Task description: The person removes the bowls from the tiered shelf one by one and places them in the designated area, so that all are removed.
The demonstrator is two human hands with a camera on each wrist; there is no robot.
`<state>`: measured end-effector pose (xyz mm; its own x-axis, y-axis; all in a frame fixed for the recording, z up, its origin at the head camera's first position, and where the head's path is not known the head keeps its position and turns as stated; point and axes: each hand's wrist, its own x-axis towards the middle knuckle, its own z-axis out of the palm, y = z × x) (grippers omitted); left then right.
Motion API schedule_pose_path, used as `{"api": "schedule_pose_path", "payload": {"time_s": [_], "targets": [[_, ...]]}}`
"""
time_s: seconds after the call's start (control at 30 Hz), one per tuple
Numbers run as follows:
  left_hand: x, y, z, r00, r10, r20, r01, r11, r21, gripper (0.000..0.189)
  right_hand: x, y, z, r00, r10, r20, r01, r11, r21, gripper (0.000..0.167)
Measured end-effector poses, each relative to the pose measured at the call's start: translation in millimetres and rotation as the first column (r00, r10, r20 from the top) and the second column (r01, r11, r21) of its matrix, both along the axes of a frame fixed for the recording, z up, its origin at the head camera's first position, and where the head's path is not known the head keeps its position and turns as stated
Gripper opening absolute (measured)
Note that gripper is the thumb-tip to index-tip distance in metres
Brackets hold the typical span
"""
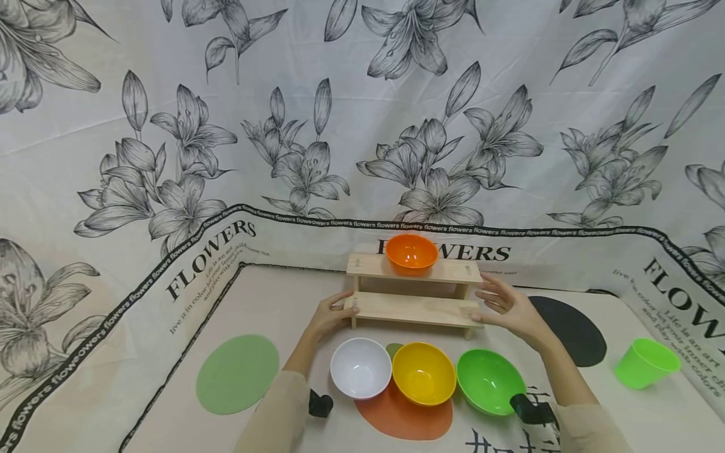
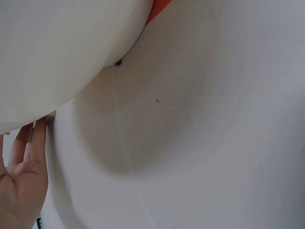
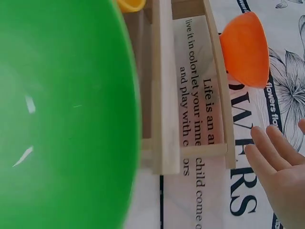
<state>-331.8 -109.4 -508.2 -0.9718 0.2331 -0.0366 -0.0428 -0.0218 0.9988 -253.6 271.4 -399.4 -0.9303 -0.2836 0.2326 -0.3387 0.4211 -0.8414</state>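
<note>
Reaching with the left hand to the near left end of the wooden stand, fingertips at the end of its lower shelf; whether pinching the wood or only resting against it, cannot tell, with the tips partly hidden behind the white bowl in the left wrist view. Holding nothing with the right hand, fingers fanned and thumb spread away from them, just beside the stand's right end; in the right wrist view, seen apart from the wood with the fingers extended.

On the upper shelf, a little right of its middle, the orange bowl, upright, with glints of light on a bare, glossy inside. In front of the stand, in a close row from left to right, the white bowl, the yellow bowl and the green bowl, all mouth up and bare inside down to the bottom. Well off to the right, the bright green cup, mouth up.

Both forearms stretched forward from the near edge, left and right of the row of bowls, in beige sleeves pushed back from the wrists; palm turned inward toward the stand on the right.

Partly under the white and yellow bowls, an orange disc; left of the left arm, a pale green disc; beyond the right hand, a black disc. Behind everything, hanging cloth with lilies printed in grey.
</note>
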Motion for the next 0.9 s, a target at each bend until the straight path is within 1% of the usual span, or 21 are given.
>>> {"api": "schedule_pose_path", "payload": {"time_s": [0.1,0.23,0.43,0.57,0.63,0.73,0.8,0.87,0.9], "targets": [[-0.2,0.5,-0.1,1.0,-0.004,0.008,0.004,1.0,0.011,0.057,-16.4,-7.2,8.6,1.0,-0.002,0.027,0.003,0.999,-0.05,0.089],[0.1,1.0,0.5,1.0,-0.002,0.008,0.002,1.0,0.016,0.056,-36.3,-17.5,16.2,0.999,0.011,0.044,-0.006,0.993,-0.12,0.089],[0.6,0.6,0.5,1.0,0.0,0.002,0.0,1.0,0.02,0.056,-56.5,-30.4,19.6,0.999,0.009,0.05,0.0,0.986,-0.167,0.086],[0.5,-1.2,-1.0,1.0,-0.019,-0.023,0.019,0.999,0.036,0.056,-67.3,-36.7,21.3,0.998,0.004,0.067,0.007,0.985,-0.17,0.086],[1.2,-2.9,-1.3,0.997,-0.04,-0.06,0.042,0.998,0.045,0.056,-72.9,-39.5,21.9,0.997,-0.003,0.071,0.014,0.988,-0.152,0.088],[1.3,-4.0,-1.6,0.996,-0.053,-0.078,0.057,0.997,0.052,0.057,-80.6,-42.8,21.8,0.998,-0.001,0.061,0.009,0.991,-0.13,0.088],[0.4,-3.2,-1.1,0.997,-0.044,-0.062,0.047,0.998,0.046,0.057,-85.2,-45.9,21.7,0.998,-0.002,0.057,0.008,0.993,-0.12,0.088],[-1.4,-1.6,-1.3,0.999,-0.022,-0.025,0.023,0.999,0.033,0.056,-88.7,-49.5,22.0,0.998,0.005,0.061,0.002,0.993,-0.118,0.088],[-2.1,-1.2,-1.4,1.0,-0.018,-0.021,0.019,0.999,0.026,0.056,-89.9,-51.6,22.6,0.998,0.011,0.068,-0.002,0.992,-0.123,0.088]]}}
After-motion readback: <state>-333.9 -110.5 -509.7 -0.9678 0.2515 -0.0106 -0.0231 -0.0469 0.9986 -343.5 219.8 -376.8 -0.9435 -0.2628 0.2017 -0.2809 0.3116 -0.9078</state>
